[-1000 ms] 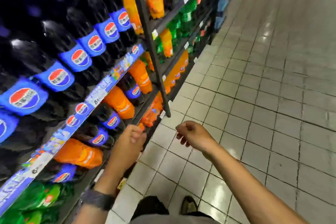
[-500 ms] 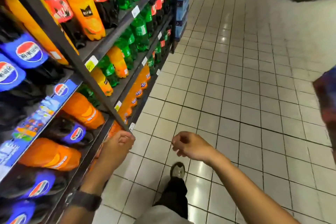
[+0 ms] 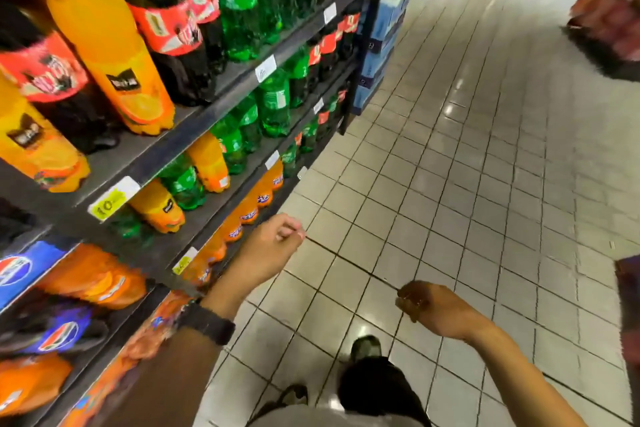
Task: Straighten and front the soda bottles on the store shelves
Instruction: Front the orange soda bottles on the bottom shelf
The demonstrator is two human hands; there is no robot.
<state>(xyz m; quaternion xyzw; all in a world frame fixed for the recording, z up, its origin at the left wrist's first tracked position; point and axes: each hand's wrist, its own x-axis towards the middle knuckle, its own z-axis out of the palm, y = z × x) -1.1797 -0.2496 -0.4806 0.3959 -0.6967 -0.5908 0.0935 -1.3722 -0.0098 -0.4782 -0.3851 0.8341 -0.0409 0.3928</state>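
**Risk:** the left forearm runs just beside the orange soda bottles [image 3: 247,213] at the front edge of the lowest shelf, and a loose swing could topple one into the aisle.

**Pose:**
- Left hand [image 3: 268,246] is raised off that edge, fingers curled in, holding nothing.
- Right hand [image 3: 429,310] is over the floor, well apart from the shelves [image 3: 187,139], fingers curled and empty.
- The green bottles [image 3: 273,104] farther along are untouched.
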